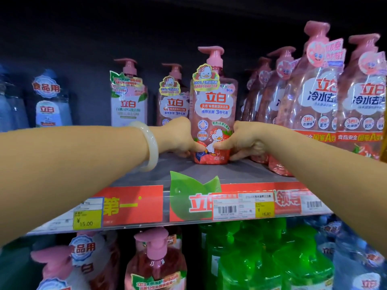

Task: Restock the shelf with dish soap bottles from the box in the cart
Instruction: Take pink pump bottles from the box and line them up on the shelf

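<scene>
Green soap bottles [261,258] sit on the lower level, right of the middle. Blue bottles [356,258] are next to them at the far right. A green leaf sign [188,195] sticks up from the red strip [134,204] w/ white words. Yellow price tag [87,219] on the left says 15.00. Another yellow tag [265,209], near the barcode [227,209], says 16.80.

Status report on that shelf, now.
Left hand and right hand both grip the pink duck-label bottle low down. Bottle upright on the shelf. Matching bottle close behind-left; nothing blocking.
</scene>
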Action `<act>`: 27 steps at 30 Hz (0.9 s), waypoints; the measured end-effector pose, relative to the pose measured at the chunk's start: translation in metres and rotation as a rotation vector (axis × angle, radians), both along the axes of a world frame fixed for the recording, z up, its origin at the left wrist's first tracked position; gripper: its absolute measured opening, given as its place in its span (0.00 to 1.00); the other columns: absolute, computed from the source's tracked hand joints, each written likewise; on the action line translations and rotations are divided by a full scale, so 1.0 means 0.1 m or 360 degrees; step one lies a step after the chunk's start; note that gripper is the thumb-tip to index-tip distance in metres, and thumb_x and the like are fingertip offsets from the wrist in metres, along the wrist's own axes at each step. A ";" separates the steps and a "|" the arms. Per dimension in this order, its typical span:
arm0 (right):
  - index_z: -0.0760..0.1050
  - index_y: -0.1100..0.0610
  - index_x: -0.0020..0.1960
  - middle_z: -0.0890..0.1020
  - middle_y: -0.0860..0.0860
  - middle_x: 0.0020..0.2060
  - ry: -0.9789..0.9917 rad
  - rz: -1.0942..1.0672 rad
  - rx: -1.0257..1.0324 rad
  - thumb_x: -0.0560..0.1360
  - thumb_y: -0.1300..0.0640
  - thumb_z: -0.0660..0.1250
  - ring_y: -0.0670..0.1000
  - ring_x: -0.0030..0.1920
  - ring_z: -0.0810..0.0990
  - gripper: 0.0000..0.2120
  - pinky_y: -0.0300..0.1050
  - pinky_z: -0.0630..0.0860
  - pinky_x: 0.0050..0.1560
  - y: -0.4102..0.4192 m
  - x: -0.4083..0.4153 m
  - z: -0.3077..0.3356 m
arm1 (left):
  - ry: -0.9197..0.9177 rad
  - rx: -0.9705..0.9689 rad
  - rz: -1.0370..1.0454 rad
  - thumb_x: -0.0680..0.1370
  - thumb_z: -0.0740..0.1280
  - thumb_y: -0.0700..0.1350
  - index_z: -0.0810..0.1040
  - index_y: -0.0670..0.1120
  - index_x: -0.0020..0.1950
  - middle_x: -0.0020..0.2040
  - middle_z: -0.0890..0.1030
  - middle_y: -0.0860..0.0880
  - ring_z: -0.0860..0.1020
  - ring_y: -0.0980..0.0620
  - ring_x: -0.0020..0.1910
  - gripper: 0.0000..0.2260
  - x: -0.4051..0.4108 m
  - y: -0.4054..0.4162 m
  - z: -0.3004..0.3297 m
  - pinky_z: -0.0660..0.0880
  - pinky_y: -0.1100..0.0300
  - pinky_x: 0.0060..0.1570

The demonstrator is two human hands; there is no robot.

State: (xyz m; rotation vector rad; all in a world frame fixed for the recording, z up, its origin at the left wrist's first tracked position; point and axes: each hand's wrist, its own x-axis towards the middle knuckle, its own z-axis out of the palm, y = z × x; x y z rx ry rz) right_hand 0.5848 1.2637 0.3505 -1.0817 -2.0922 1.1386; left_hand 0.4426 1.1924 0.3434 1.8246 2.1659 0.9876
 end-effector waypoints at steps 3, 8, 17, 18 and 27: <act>0.72 0.59 0.62 0.79 0.55 0.60 -0.0042 -0.0047 -0.0007 0.72 0.64 0.70 0.56 0.61 0.77 0.19 0.52 0.78 0.53 0.08 -0.04 0.03 | 0.0222 -0.0059 0.0083 0.72 0.74 0.48 0.76 0.36 0.55 0.48 0.83 0.39 0.81 0.43 0.42 0.20 0.01 0.09 0.04 0.80 0.53 0.44; 0.70 0.63 0.64 0.75 0.60 0.64 -0.0091 -0.0172 0.0018 0.74 0.64 0.69 0.60 0.62 0.75 0.19 0.57 0.78 0.56 0.18 -0.09 0.04 | 0.0398 -0.0043 0.0163 0.72 0.73 0.51 0.76 0.37 0.56 0.50 0.83 0.40 0.81 0.42 0.48 0.22 0.04 0.25 0.06 0.78 0.51 0.52; 0.60 0.61 0.72 0.70 0.57 0.68 0.0031 -0.0343 0.0117 0.74 0.62 0.70 0.58 0.63 0.74 0.31 0.57 0.78 0.56 0.35 -0.17 -0.03 | 0.0132 0.0051 0.0125 0.73 0.72 0.47 0.77 0.38 0.51 0.44 0.82 0.43 0.82 0.47 0.41 0.14 0.04 0.52 -0.05 0.80 0.62 0.42; 0.58 0.61 0.73 0.69 0.57 0.68 0.0038 -0.0365 0.0136 0.73 0.61 0.70 0.58 0.63 0.74 0.33 0.56 0.78 0.55 0.36 -0.17 -0.05 | 0.0081 0.0055 0.0094 0.74 0.71 0.47 0.76 0.40 0.46 0.38 0.80 0.46 0.80 0.51 0.35 0.11 0.03 0.53 -0.06 0.78 0.68 0.34; 0.56 0.60 0.72 0.68 0.57 0.68 0.0006 -0.0381 0.0177 0.75 0.59 0.69 0.59 0.62 0.74 0.32 0.54 0.78 0.57 0.36 -0.14 -0.08 | -0.0174 0.0087 0.0116 0.72 0.74 0.45 0.75 0.35 0.53 0.49 0.81 0.39 0.82 0.39 0.48 0.17 0.02 0.61 -0.10 0.80 0.47 0.49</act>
